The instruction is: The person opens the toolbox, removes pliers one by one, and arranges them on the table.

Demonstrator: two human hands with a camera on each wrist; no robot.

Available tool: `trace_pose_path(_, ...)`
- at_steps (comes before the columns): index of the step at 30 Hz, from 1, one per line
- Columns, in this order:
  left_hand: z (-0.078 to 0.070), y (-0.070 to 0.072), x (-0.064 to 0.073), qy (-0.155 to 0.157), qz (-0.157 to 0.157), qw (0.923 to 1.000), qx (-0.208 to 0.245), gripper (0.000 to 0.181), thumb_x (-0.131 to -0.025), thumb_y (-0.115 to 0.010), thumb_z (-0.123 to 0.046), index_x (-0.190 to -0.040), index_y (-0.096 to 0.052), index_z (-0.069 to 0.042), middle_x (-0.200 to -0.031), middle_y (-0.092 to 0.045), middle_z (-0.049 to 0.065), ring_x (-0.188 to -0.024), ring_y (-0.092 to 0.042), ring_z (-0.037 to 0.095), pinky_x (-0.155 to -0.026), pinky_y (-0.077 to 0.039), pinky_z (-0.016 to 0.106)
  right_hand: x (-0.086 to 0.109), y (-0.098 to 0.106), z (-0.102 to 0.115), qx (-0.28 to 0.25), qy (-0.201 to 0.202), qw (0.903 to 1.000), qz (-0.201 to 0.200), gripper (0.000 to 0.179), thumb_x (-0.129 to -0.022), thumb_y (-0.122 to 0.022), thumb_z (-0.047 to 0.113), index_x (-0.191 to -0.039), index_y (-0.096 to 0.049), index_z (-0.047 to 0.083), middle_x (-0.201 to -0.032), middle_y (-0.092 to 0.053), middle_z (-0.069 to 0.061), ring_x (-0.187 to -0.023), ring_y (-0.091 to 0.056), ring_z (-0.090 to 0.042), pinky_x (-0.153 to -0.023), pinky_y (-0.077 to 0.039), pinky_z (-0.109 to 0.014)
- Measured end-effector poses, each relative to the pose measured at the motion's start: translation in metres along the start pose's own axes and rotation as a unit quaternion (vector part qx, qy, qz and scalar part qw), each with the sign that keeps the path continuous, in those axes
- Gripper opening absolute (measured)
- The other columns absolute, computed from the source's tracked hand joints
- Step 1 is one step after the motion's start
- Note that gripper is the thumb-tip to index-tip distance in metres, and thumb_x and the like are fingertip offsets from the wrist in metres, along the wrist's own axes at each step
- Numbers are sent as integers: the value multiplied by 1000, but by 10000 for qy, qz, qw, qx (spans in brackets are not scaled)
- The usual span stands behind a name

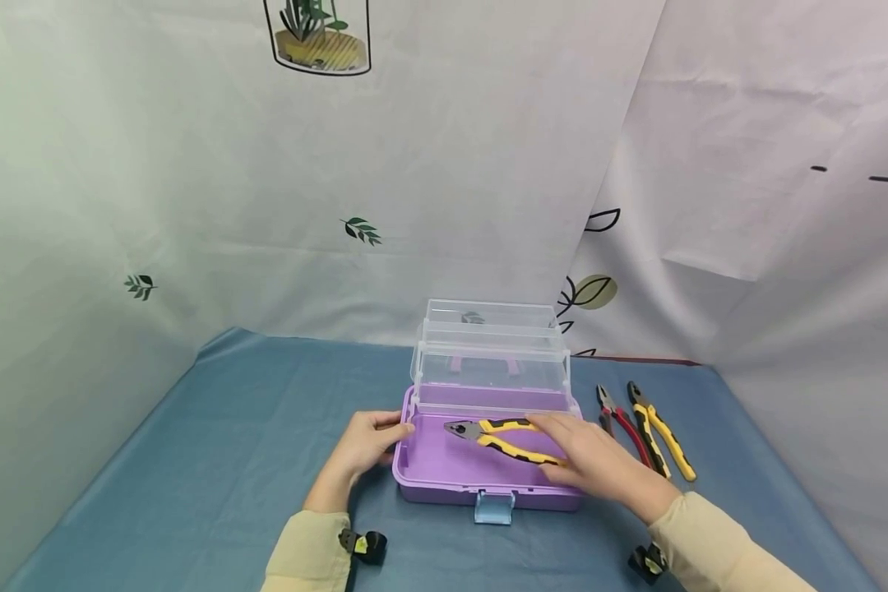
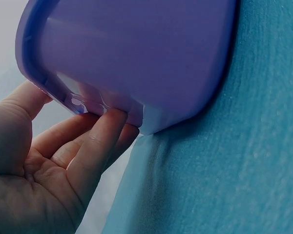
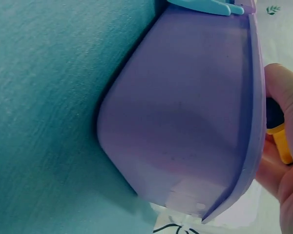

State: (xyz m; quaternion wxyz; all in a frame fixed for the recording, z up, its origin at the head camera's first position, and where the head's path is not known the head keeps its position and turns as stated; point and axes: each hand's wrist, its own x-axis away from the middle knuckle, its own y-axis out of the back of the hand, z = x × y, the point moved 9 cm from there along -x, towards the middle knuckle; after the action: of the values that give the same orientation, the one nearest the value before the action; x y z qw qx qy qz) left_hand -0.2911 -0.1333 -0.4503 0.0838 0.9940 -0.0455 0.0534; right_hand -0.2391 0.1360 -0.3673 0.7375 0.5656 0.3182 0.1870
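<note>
In the head view a purple plastic toolbox [image 1: 440, 495] stands on the table with its clear lid [image 1: 492, 366] raised at the back. My left hand [image 1: 365, 444] grips the toolbox's left end, thumb over the rim and fingers against the outer wall, as the left wrist view also shows. Yellow-and-black pliers [image 1: 488, 427] are held by the handles in my right hand [image 1: 595, 456], over the toolbox's interior, jaws toward the left. From the right wrist, part of a yellow handle [image 3: 282, 146] shows inside that hand, just beyond the purple wall.
To the right of the toolbox lie red-handled pliers [image 1: 627, 432] and a second yellow-and-black pair [image 1: 669, 440]. A blue latch [image 1: 494, 508] hangs at the toolbox's front. Blue cloth [image 1: 252, 460] covers the table, with printed white fabric [image 1: 451, 181] behind.
</note>
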Motion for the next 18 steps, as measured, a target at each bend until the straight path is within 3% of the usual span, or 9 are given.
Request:
trace_pose_path(11,1,1,0,14,4,10000,8,40,-85,-68,-14,-120,-62,5,-113,-66,25,-89,-69,25,-66,-60,39,9,13,9,430,571,9910,-1129,66,-73,-79,26,-130,-54,5,-120,-65,-9,-106,-64,-20,-82,-57,-38)
trace_pose_path(18,1,0,-1,7,9,10000,17,41,-84,-69,-14,-120,-62,6,-113,-65,26,-88,-69,26,-66,-60,39,16,14,6,345,612,9855,-1546,68,-71,-80,26,-129,-54,1,-117,-66,-13,-103,-66,-25,-79,-58,-42)
